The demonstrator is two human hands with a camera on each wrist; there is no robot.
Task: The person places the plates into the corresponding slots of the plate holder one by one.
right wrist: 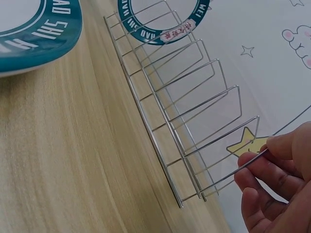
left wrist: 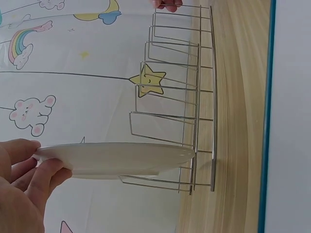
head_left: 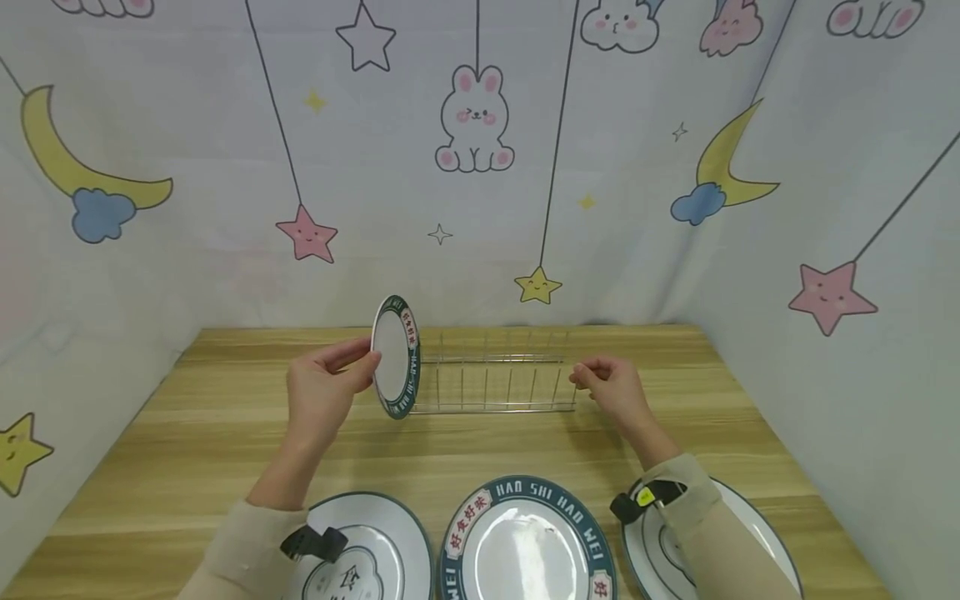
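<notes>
A white plate [head_left: 392, 358] with a green lettered rim stands on edge at the left end of a wire plate rack [head_left: 487, 410]. My left hand [head_left: 318, 400] pinches its outer edge between thumb and fingers. In the left wrist view the plate's [left wrist: 116, 158] lower edge reaches the rack's rails between two wire dividers; I cannot tell whether it rests on them. At the opposite end, my right hand [head_left: 615, 396] holds the end wire loop of the rack, thumb against fingers, as the right wrist view shows of that hand [right wrist: 282, 179].
Nearer me on the wooden table [head_left: 225, 433] lie three more plates: one face down at left [head_left: 390, 533], one face up in the middle [head_left: 528, 550], one face down at right [head_left: 765, 542], partly under my right sleeve. A patterned cloth [head_left: 600, 250] hangs behind the table.
</notes>
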